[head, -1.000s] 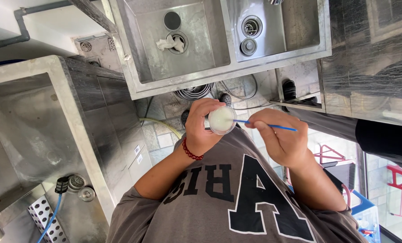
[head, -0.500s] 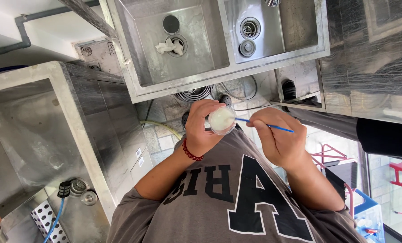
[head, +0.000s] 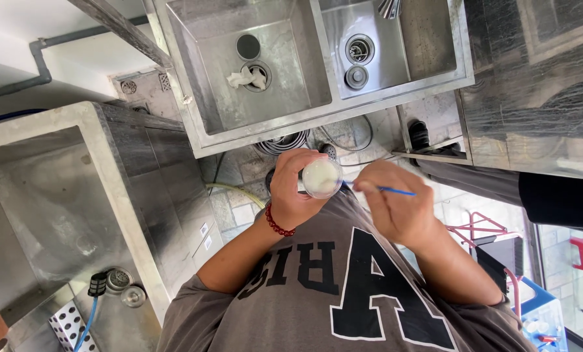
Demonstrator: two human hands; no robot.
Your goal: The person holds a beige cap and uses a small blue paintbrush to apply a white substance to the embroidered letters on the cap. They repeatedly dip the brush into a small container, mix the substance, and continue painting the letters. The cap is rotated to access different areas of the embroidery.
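Note:
My left hand (head: 290, 194), with a red bead bracelet on its wrist, is closed around a small clear cup (head: 322, 177) with a pale whitish filling, held in front of my grey lettered T-shirt. My right hand (head: 393, 210) pinches a thin blue stick (head: 400, 191) just right of the cup. The stick's end points toward the cup, and its tip is hidden behind my fingers.
A steel double sink (head: 203, 133) lies ahead, with a crumpled white tissue (head: 247, 77) over the left basin's drain. A steel counter with a basin (head: 57, 195) runs along the left. Another person's dark sleeve (head: 559, 199) reaches in from the right. Tiled floor lies below.
My right hand has drawn closer to the cup, so less of the blue stick shows. The cup stays in my left hand.

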